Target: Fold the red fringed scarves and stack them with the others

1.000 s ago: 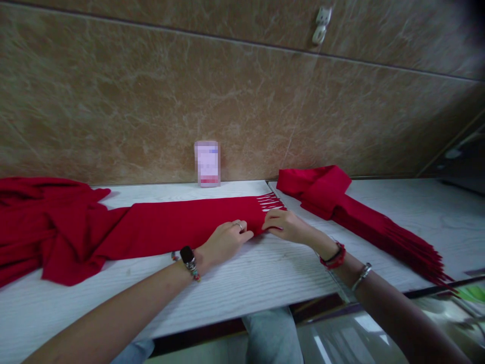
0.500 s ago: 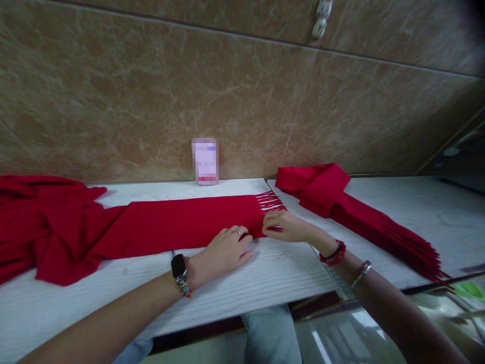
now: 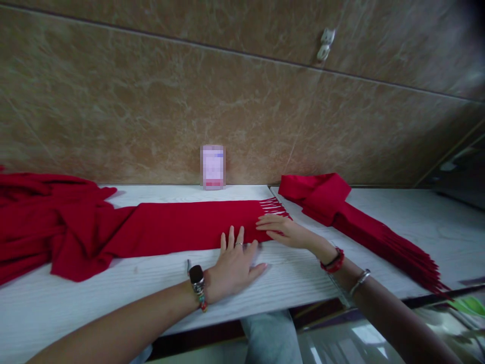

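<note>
A red scarf (image 3: pixel 189 225) stretches flat along the white table, its white-gapped fringe (image 3: pixel 275 206) at the right end. My left hand (image 3: pixel 235 265) lies with fingers spread, the fingertips on the scarf's near edge and the palm over the table. Over the fringed end, my right hand (image 3: pixel 282 230) rests with its fingers extended and flat on the cloth, hiding part of the fringe. On the left, the rest of the cloth lies in a rumpled heap (image 3: pixel 71 222).
Another red scarf (image 3: pixel 337 202), folded over itself with its fringe toward the front edge, lies on the right. A blurred-out phone-like card (image 3: pixel 213 168) leans against the brown marbled wall (image 3: pixel 151 101). A white table (image 3: pixel 125 283) runs along the wall.
My left hand has spread its fingers and moved slightly right. My right hand's curled fingers have straightened out over the fringed end. The view has shifted a little.
</note>
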### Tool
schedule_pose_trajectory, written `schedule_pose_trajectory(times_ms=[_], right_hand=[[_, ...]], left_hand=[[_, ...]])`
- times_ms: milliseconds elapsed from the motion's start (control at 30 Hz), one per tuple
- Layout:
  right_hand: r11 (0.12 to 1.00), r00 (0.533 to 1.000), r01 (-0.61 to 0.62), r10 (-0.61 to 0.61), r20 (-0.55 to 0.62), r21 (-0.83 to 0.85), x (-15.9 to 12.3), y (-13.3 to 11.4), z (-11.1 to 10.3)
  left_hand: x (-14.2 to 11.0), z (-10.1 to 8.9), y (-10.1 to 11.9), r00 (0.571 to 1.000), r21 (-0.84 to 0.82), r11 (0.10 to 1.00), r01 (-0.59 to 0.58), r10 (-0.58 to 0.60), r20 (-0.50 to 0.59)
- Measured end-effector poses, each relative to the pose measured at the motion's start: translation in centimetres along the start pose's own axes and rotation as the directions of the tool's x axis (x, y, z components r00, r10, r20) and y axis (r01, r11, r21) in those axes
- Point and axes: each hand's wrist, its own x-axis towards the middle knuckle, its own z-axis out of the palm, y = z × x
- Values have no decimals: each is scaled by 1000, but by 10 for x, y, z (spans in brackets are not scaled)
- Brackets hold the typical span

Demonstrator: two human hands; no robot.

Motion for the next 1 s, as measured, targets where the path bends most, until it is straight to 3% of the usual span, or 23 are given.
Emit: schedule_pose_trajectory(times_ms=[133,267,500,700,867,1000], right_hand=[[999,990,-41,41,137,0,4,-4,7],[986,979,-144,154,131,-85,5,2,9],[999,951,-16,31,308,-51,29,17,13],[978,964,-102,142,222,-184,44,46,13],[982,953,-10,66,295,-187,62,42,26],[924,936,-193,274,222,-329,66,72,29]], left_hand=[[-1,5,-1,1000,-6,1000,15,-15,-26],[-2,7,-3,999,-36,999,13,-14,-37],[-3,9,-3,999,-90,996,18,-22,-47],[-3,13,-5,996,-112,994,12,-22,-86],[-4,11,-3,997,-124,992,32,-40,-61],[-4,10,-3,997,-117,993,25,-33,-68]])
